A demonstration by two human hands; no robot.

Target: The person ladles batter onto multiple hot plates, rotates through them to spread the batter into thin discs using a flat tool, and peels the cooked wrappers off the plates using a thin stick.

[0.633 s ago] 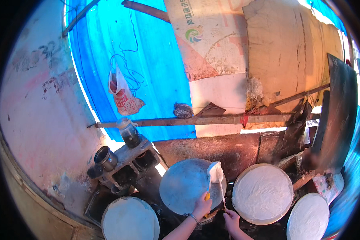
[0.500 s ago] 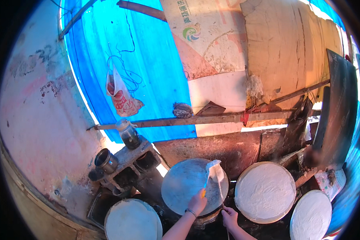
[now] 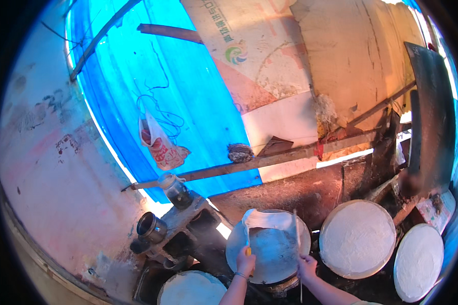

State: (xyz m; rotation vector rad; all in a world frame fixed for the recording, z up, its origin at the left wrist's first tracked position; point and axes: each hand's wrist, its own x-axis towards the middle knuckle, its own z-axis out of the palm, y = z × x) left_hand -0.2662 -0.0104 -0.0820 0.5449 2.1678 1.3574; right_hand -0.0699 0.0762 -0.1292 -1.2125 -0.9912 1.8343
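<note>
1. A big blue wall sheet [image 3: 208, 127] fills the upper left.
2. Next to it, at the top middle, is a pale board [image 3: 262, 56] with big dark-green writing on a slant and a round, swirly logo [image 3: 235, 52] in green, blue and warm colors. Fainter reddish print shows there too.
3. A round gray griddle [image 3: 272, 254] sits at the lower middle.
4. Round white discs lie around it: one right of it [image 3: 358, 239], one at the lower right edge [image 3: 419, 263], one at the bottom left of it [image 3: 193, 290].
5. A white bag [image 3: 163, 147] with red print hangs at the left.
6. A soft white sheet [image 3: 269, 219] stretches over the griddle's top part, from the tool to the stick.
7. The left hand [image 3: 246, 263] is wrapped around a yellow-handled tool [image 3: 248, 251].
8. The right hand [image 3: 307, 268] pinches a thin stick [image 3: 298, 239].
9. A thin bracelet [image 3: 240, 275] is on the left wrist.
</note>
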